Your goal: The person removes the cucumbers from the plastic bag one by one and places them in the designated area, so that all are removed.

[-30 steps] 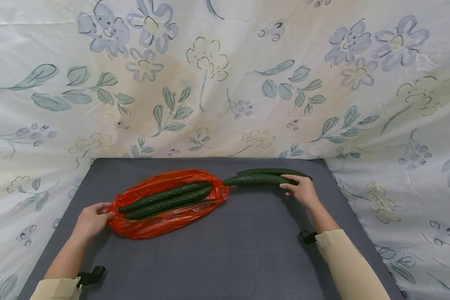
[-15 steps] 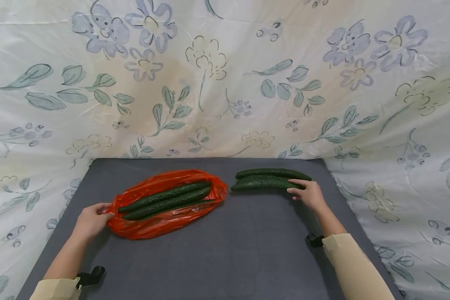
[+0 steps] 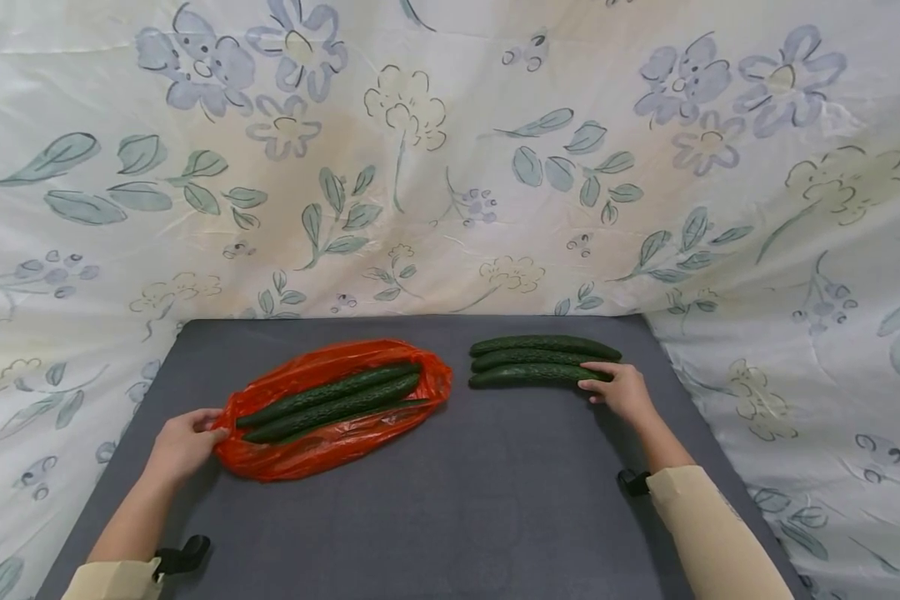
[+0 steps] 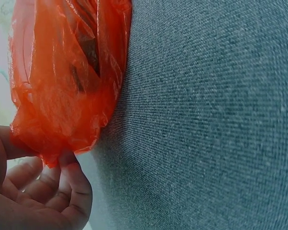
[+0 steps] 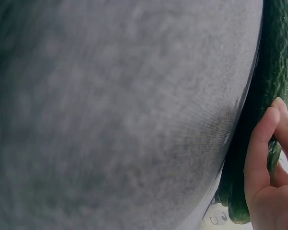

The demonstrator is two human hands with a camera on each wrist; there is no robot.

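fingers (image 4: pixel 78 181) of left hand (image 3: pixel 180 443) pinch red bag (image 3: pixel 345 442); fingers (image 5: pixel 260 143) of right hand (image 3: pixel 622 392), front cucumber (image 3: pixel 523 377).

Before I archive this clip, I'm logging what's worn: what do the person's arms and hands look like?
The left sleeve and right sleeve are pale beige, the right bearing a small, unreadable marking. Beside them jut a left fitting and right fitting, both black. The left hand and right hand are gloveless, with no rings visible.
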